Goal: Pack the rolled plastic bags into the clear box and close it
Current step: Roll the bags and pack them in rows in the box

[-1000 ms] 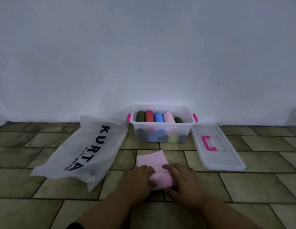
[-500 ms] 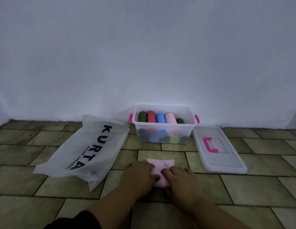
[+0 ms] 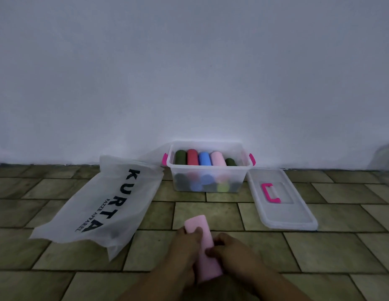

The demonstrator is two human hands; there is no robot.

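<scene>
We had both hands — left hand [image 3: 187, 242], right hand [image 3: 230, 248] — fingers clamped on the soft pink rolled plastic bag [image 3: 200, 240], lower centre; light, slippery, likely to unroll — best gripped mid-roll.

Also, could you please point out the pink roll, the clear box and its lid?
pink roll [image 3: 197, 224]: head view, far end.
clear box [image 3: 207, 181]: head view, front wall.
lid [image 3: 293, 216]: head view, bare near panel.
</scene>
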